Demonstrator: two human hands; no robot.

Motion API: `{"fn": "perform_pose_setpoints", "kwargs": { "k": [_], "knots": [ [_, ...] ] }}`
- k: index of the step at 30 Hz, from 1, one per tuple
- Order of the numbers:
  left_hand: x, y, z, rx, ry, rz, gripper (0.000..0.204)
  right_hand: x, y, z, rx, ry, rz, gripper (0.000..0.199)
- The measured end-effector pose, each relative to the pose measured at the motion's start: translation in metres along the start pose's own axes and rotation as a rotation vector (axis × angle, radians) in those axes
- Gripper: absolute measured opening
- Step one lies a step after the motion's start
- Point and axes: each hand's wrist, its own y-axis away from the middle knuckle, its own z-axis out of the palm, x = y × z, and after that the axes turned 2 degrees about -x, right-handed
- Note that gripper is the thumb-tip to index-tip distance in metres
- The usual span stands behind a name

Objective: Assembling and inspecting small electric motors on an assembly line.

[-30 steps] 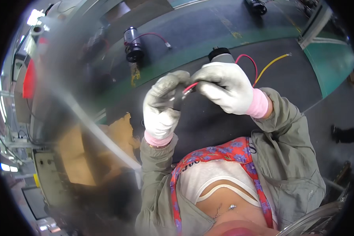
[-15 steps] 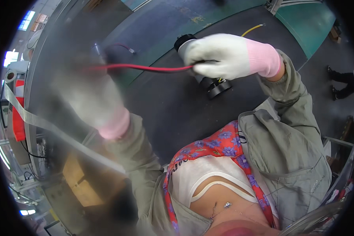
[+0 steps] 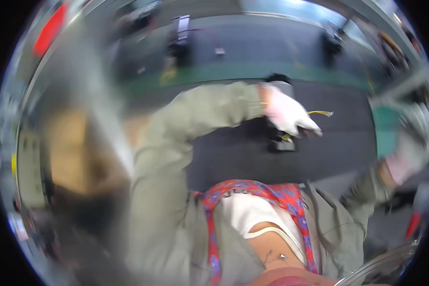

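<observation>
A grey cylinder (image 3: pixel 284 87) with black ends lies on the dark mat (image 3: pixel 224 155). Across its middle is my left hand (image 3: pixel 288 112) in a white glove with a pink cuff, fingers bent over the cylinder's right side. Yellow wire shows at the near end, below the fingers. A yellow lead (image 3: pixel 322 113) with a pale connector sticks out to the right of that hand. Far out at the right edge, my gloved right hand (image 3: pixel 410 145) is smeared by motion; whether it holds anything is not visible.
Beyond the mat, a small connector (image 3: pixel 219 51) on a dark red lead lies on the bench. Dark blurred objects, one of them a block (image 3: pixel 332 40), stand along the far side. A cardboard box (image 3: pixel 71 152) and a blurred pale strip (image 3: pixel 107 100) are at the left.
My left hand has come from the far left onto the cylinder. My right hand has left the cylinder for the right edge. The red wire no longer shows; the view has turned.
</observation>
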Motion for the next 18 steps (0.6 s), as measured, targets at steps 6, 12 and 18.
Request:
{"fn": "perform_pose_setpoints", "kwargs": {
  "k": [6,12,18],
  "knots": [
    [0.025,0.000,0.000,-0.002,-0.486,0.001,0.054,0.051,0.007,-0.016,0.039,0.340,-0.042,0.005],
    [-0.002,0.002,0.045,0.428,-0.545,-0.108,0.029,0.119,0.044,-0.083,0.181,0.471,0.058,0.008],
    [-0.011,0.001,0.046,0.383,-0.227,0.038,0.051,0.136,0.080,-0.091,0.297,0.487,0.062,0.012]
  ]
}}
